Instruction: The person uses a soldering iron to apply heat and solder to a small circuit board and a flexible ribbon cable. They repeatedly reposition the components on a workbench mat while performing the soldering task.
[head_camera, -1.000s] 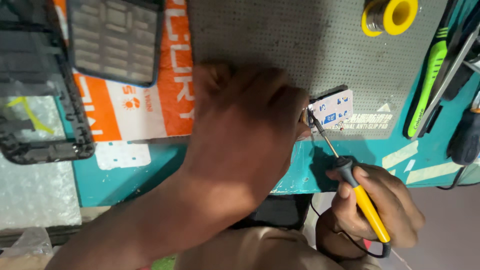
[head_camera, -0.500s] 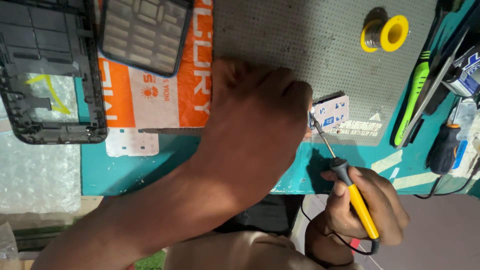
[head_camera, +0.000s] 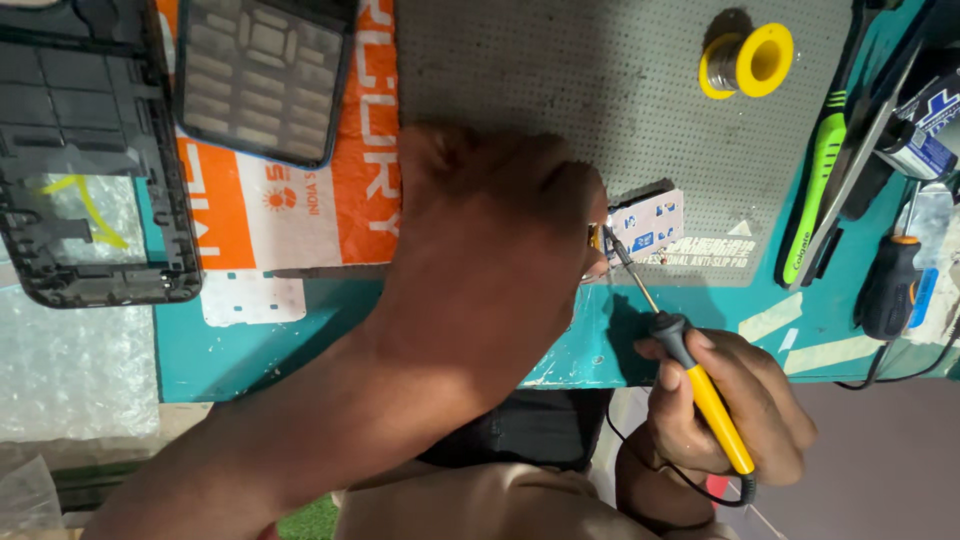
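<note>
My left hand (head_camera: 490, 260) reaches across the grey perforated mat (head_camera: 560, 80) and presses down on a small white and blue circuit board (head_camera: 648, 220), most of which it covers. My right hand (head_camera: 725, 415) grips a soldering iron with a yellow handle (head_camera: 715, 410) below the table edge. The iron's thin metal tip (head_camera: 612, 240) touches the board's left end, right beside my left fingertips. What lies under my left palm is hidden.
A yellow spool of solder wire (head_camera: 748, 60) sits at the mat's far right. A green toothbrush (head_camera: 818, 190), tweezers and a black-handled screwdriver (head_camera: 888, 285) lie right. A black phone frame (head_camera: 90, 150), a keypad panel (head_camera: 262, 75) and an orange-white packet (head_camera: 300, 190) lie left.
The view has shifted slightly, so the phone frame and tools show more fully. Both hands and the iron's tip stay at the board.
</note>
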